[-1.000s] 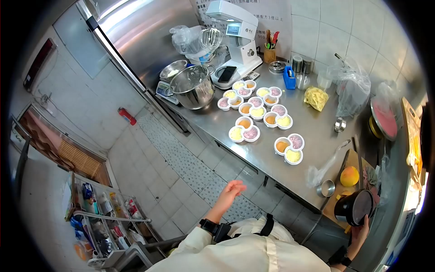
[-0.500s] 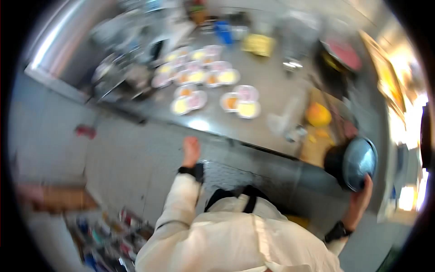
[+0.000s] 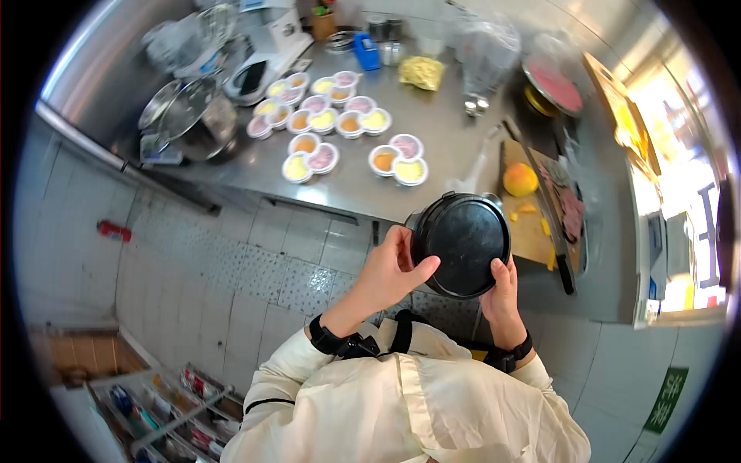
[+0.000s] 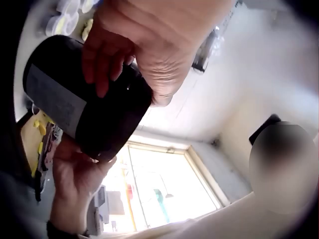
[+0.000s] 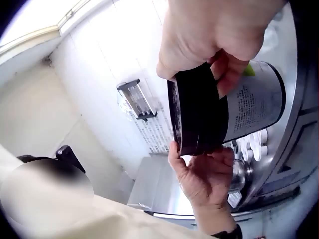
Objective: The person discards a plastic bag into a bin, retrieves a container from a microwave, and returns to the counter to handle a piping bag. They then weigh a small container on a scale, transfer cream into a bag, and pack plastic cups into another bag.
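A black round tub (image 3: 461,243) is held between both hands in front of the body, its flat lid turned up toward the head. My left hand (image 3: 390,272) grips its left side, with the thumb lying on the lid's edge. On the other side, my right hand (image 3: 503,299) holds the tub, thumb at the lid rim and fingers round the wall. In the right wrist view a pale printed label (image 5: 251,102) wraps the tub's lower wall. The left wrist view shows the fingers (image 4: 102,64) of the left hand curled against the dark side.
On the steel counter (image 3: 340,189), several three-part cups (image 3: 311,158) hold yellow, orange and purple fillings. To the right, a cutting board (image 3: 525,231) bears a mango (image 3: 520,179) and a long knife (image 3: 552,220). A mixing bowl (image 3: 199,119) stands at the left.
The black tub has come from above the board at the right to in front of the body. My left hand, free before, now grips it too. The head view has turned rightward.
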`<state>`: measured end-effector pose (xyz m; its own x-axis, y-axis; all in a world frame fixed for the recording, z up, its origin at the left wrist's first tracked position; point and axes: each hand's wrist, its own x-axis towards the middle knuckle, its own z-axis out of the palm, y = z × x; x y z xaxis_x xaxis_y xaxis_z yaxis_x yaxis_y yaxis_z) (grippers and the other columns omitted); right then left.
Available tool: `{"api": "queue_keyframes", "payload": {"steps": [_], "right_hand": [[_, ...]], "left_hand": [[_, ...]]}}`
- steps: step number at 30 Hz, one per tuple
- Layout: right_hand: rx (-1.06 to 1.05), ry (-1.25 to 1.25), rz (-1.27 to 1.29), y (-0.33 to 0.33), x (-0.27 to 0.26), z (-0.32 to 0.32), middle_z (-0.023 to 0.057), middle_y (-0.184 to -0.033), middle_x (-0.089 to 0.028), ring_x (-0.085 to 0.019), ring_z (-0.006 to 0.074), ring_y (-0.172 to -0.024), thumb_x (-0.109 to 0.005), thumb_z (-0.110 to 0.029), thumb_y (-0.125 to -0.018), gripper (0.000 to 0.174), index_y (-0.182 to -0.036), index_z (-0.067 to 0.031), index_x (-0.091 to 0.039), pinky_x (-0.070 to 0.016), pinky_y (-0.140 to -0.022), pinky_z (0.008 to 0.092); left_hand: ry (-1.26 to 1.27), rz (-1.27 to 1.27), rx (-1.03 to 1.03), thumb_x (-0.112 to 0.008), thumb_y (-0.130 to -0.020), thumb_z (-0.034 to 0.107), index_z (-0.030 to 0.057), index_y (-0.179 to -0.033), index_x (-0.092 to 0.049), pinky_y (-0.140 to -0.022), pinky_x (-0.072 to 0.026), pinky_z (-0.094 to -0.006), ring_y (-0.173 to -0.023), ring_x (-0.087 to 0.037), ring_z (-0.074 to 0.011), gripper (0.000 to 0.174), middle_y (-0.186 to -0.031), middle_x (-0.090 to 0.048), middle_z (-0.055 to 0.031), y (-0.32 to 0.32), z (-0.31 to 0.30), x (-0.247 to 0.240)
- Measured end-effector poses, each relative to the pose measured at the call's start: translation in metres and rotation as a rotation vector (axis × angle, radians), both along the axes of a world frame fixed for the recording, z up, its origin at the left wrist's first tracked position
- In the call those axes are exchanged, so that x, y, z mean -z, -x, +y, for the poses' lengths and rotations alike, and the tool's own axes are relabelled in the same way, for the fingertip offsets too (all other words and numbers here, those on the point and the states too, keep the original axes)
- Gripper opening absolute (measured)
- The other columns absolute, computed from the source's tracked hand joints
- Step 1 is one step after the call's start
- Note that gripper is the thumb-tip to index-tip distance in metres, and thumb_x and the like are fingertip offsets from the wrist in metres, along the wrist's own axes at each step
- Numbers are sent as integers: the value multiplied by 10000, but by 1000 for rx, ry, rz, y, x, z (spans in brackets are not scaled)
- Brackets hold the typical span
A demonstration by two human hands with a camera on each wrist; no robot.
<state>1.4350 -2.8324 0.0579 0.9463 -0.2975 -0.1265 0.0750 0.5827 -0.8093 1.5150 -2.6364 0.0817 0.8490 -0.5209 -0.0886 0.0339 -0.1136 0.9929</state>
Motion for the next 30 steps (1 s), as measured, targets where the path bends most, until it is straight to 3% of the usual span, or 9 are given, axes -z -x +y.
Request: {"api": "queue_keyframes", "payload": {"steps": [5, 9, 13, 14, 17, 18, 27, 29, 30], "right_hand": [[-254, 86, -39, -32, 8, 40, 78, -1133, -498, -485, 161, -1036, -603, -194, -792, 489, -1189, -20, -374, -399, -897, 304], [-527, 191, -1, -55, 10, 53, 84, -1170, -462, -433, 147, -1081, -604, -202, -787, 521, -1198, 5, -358, -329, -940, 281], [-817, 590, -66, -82, 5, 48, 23, -955, -415, -388, 87, -841, -624, -283, -780, 432, -1030, -23, -386, -360, -756, 242], [-750, 658, -165, -88, 5, 54, 4, -805, -374, -336, 85, -715, -658, -322, -750, 416, -918, -35, -407, -334, -633, 235], [-830, 822, -241, -104, 2, 54, -7, -694, -384, -346, 79, -639, -702, -337, -702, 422, -844, -34, -445, -318, -558, 230], [-753, 712, -268, -105, -2, 62, -21, -595, -354, -324, 72, -561, -727, -336, -668, 408, -729, -38, -455, -284, -493, 227], [-716, 707, -301, -102, 10, 58, 12, -573, -358, -322, 86, -533, -740, -261, -655, 367, -672, -23, -461, -284, -462, 255], [-686, 974, -472, -100, 8, 63, 44, -571, -362, -337, 99, -521, -750, -249, -645, 362, -661, -14, -475, -292, -456, 257], [-705, 927, -386, -98, 9, 64, 42, -566, -358, -336, 98, -517, -750, -253, -646, 365, -659, -14, -475, -293, -455, 257]], "left_hand": [[73, 37, -192, -639, -759, 201, 59, -868, -381, -609, -369, -195, -677, -387, -37, 314, -746, -384, 27, 12, 51, 15], [103, -80, -421, -670, -671, 203, 29, -848, -424, -513, -356, -223, -583, -397, -80, 350, -654, -425, -14, 24, 78, 35], [-13, -221, -459, -678, -617, 182, 34, -828, -415, -527, -345, -216, -597, -389, -82, 368, -654, -405, -9, 38, 100, 33], [-55, -267, -453, -678, -594, 177, 39, -818, -408, -550, -338, -209, -606, -381, -82, 377, -658, -395, -7, 40, 102, 35], [72, -176, -432, -677, -593, 186, 39, -814, -404, -572, -339, -208, -623, -380, -89, 381, -677, -396, -16, 41, 106, 34], [97, -139, -428, -674, -593, 191, 38, -815, -400, -589, -343, -212, -638, -382, -99, 384, -697, -405, -30, 41, 106, 36], [-292, -189, -265, -678, -659, 288, 28, -752, -420, -564, -353, -244, -617, -372, -111, 377, -646, -399, -42, 10, 107, 8], [-331, -234, -238, -672, -675, 281, 26, -740, -432, -548, -357, -254, -598, -381, -117, 356, -630, -407, -51, 4, 103, 10], [-369, -271, -206, -666, -692, 275, 23, -728, -444, -533, -362, -263, -580, -390, -123, 337, -615, -415, -60, -1, 102, 14]]}}
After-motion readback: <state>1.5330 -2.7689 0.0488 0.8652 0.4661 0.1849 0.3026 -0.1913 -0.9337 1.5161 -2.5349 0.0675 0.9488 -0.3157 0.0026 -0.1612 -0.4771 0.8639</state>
